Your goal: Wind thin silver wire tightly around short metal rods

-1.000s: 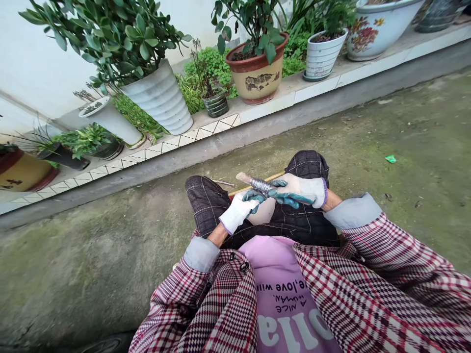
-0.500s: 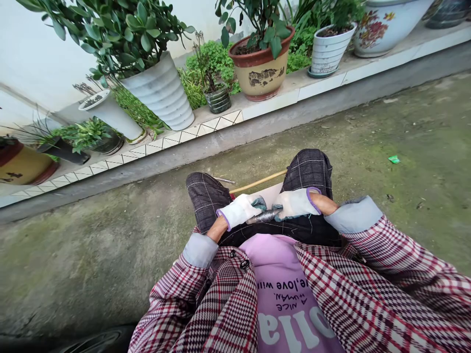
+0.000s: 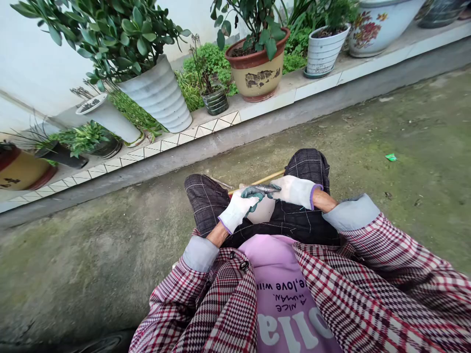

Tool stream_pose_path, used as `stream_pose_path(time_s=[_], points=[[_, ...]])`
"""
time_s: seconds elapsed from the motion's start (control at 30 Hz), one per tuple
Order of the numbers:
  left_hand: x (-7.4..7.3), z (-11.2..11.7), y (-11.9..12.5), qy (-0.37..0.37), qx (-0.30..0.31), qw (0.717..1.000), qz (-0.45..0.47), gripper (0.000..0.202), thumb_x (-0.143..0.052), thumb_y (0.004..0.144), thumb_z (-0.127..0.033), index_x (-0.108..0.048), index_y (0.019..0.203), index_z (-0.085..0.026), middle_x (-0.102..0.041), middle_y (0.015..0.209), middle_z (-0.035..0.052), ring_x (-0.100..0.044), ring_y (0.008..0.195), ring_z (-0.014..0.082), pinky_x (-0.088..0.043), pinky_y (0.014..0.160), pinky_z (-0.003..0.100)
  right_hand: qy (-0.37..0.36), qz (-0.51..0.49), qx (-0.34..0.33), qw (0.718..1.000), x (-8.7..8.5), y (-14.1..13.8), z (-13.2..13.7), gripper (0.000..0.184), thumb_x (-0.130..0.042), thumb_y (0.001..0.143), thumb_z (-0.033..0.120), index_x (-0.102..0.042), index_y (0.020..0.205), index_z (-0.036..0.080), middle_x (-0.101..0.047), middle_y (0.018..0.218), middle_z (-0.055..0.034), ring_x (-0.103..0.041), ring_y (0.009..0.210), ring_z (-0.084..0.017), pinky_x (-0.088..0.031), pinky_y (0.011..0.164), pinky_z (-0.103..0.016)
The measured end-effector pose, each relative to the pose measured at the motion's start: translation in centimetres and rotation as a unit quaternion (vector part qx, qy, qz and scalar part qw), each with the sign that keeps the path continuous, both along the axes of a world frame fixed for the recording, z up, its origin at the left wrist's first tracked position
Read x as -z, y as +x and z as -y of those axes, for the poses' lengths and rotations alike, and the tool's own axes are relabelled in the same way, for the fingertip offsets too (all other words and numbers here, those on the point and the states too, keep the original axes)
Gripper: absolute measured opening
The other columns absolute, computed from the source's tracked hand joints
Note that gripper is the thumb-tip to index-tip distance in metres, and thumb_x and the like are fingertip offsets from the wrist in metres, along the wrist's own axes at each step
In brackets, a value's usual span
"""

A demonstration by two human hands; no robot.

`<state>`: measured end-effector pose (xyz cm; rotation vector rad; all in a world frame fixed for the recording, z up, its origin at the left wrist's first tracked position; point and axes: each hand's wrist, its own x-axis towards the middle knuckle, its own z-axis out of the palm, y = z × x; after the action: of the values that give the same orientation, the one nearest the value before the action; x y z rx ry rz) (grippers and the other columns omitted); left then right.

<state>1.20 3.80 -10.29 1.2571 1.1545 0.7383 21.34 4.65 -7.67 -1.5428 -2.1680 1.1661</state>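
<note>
Both my hands wear white gloves with dark green palms and purple cuffs. Between my knees, my left hand (image 3: pixel 241 203) is closed around the left part of a short, dark silvery, ridged rod-like thing (image 3: pixel 263 188); its exact kind cannot be made out. The fingers of my right hand (image 3: pixel 292 190) pinch its right end. Below the hands, a pale smooth surface (image 3: pixel 263 211) shows between my legs, partly covered by the left glove. Just beyond the hands lies a thin yellow stick (image 3: pixel 274 176), running toward my right knee.
A thin greyish rod (image 3: pixel 222 183) lies on the concrete beside my left knee. Several potted plants, one in a brown-rimmed pot (image 3: pixel 257 68), stand along a low tiled ledge (image 3: pixel 268 104) ahead. A small green wrapper (image 3: pixel 390 157) lies on the ground at the right.
Both hands have moved away from my body, carrying the ridged thing higher in the view. The left hand is turned more steeply, and more of the pale surface shows below.
</note>
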Motion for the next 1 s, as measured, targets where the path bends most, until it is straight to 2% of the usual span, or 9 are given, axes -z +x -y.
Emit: stream_pose_path(time_s=[0.07, 0.2, 0.33, 0.53, 0.6, 0.73, 0.83, 0.93, 1.0], points=[[0.0, 0.1, 0.0, -0.016, -0.007, 1.000, 0.011, 0.023, -0.065, 0.066, -0.028, -0.069, 0.082, -0.012, -0.049, 0.051, -0.0053, -0.035, 0.042, 0.0045, -0.021, 0.041, 0.019, 0.002, 0.015, 0.014, 1.000, -0.2, 0.2, -0.1, 0.023, -0.063, 0.085, 0.033, -0.071, 0.098, 0.015, -0.068, 0.074, -0.0044, -0.060, 0.066, -0.016, -0.042, 0.056, -0.025], [0.3, 0.3, 0.0, -0.040, -0.002, 0.999, 0.008, 0.024, -0.063, 0.068, -0.029, -0.068, 0.086, -0.013, -0.049, 0.048, -0.0058, -0.034, 0.038, 0.0045, -0.019, 0.036, 0.018, -0.002, 0.011, 0.052, 0.999, -0.2, 0.1, -0.2, 0.031, -0.060, 0.084, 0.035, -0.069, 0.105, 0.014, -0.062, 0.063, -0.0003, -0.049, 0.052, -0.010, -0.033, 0.046, -0.021], [0.8, 0.4, 0.1, -0.043, 0.001, 0.999, 0.009, 0.024, -0.063, 0.070, -0.030, -0.067, 0.086, -0.013, -0.051, 0.049, -0.0054, -0.035, 0.037, 0.0042, -0.022, 0.036, 0.017, -0.042, -0.050, 0.068, 0.996, 0.7, 0.0, -0.1, 0.033, -0.060, 0.083, 0.037, -0.067, 0.104, 0.013, -0.056, 0.059, 0.0021, -0.045, 0.044, -0.008, -0.032, 0.040, -0.019], [1.4, 0.2, -0.2, -0.055, 0.026, 0.998, 0.020, 0.022, -0.060, 0.072, -0.030, -0.066, 0.084, -0.013, -0.051, 0.048, -0.0057, -0.035, 0.033, 0.0044, -0.023, 0.034, 0.018, -0.148, -0.220, 0.057, 0.963, 1.3, 0.3, 0.0, 0.037, -0.067, 0.079, 0.046, -0.064, 0.094, 0.013, -0.060, 0.063, -0.0001, -0.046, 0.040, -0.007, -0.036, 0.035, -0.019], [1.5, 0.1, -0.3, -0.041, 0.033, 0.999, 0.011, 0.020, -0.061, 0.073, -0.032, -0.065, 0.080, -0.014, -0.050, 0.047, -0.0058, -0.034, 0.033, 0.0043, -0.023, 0.035, 0.018, -0.188, -0.237, 0.046, 0.952, 1.2, 0.4, 0.0, 0.037, -0.070, 0.076, 0.046, -0.063, 0.091, 0.013, -0.059, 0.059, 0.0009, -0.045, 0.038, -0.006, -0.036, 0.033, -0.018], [1.6, -0.4, -0.5, 0.009, 0.039, 0.998, -0.041, 0.024, -0.070, 0.068, -0.033, -0.055, 0.060, -0.015, -0.046, 0.045, -0.0048, -0.037, 0.039, 0.0047, -0.029, 0.040, 0.019, -0.203, -0.220, -0.010, 0.954, 1.5, 0.9, -0.2, 0.035, -0.070, 0.075, 0.046, -0.063, 0.083, 0.013, -0.058, 0.058, 0.0017, -0.045, 0.037, -0.006, -0.035, 0.033, -0.018], [1.2, -1.0, -1.3, 0.028, 0.098, 0.994, -0.038, 0.031, -0.076, 0.062, -0.034, -0.053, 0.056, -0.015, -0.050, 0.049, -0.0026, -0.042, 0.046, 0.0066, -0.036, 0.046, 0.020, -0.215, -0.193, -0.068, 0.955, 1.7, 1.3, -0.4, 0.034, -0.069, 0.075, 0.044, -0.065, 0.085, 0.012, -0.059, 0.059, 0.0022, -0.046, 0.039, -0.006, -0.036, 0.035, -0.019], [0.7, -1.5, -2.3, 0.048, 0.221, 0.974, -0.012, 0.023, -0.073, 0.067, -0.034, -0.064, 0.069, -0.013, -0.061, 0.065, 0.0021, -0.053, 0.060, 0.0112, -0.045, 0.059, 0.023, -0.222, -0.149, -0.125, 0.955, 1.6, 1.1, -0.1, 0.028, -0.068, 0.076, 0.039, -0.067, 0.083, 0.012, -0.059, 0.057, 0.0019, -0.048, 0.042, -0.008, -0.037, 0.038, -0.019], [0.5, -1.9, -2.9, 0.079, 0.285, 0.955, -0.032, 0.018, -0.068, 0.071, -0.029, -0.069, 0.078, -0.013, -0.067, 0.077, 0.0043, -0.058, 0.071, 0.0142, -0.047, 0.069, 0.024, -0.205, -0.100, -0.126, 0.965, 1.2, 0.7, 0.6, 0.023, -0.071, 0.074, 0.034, -0.068, 0.079, 0.012, -0.060, 0.056, 0.0007, -0.050, 0.043, -0.009, -0.038, 0.039, -0.020]])
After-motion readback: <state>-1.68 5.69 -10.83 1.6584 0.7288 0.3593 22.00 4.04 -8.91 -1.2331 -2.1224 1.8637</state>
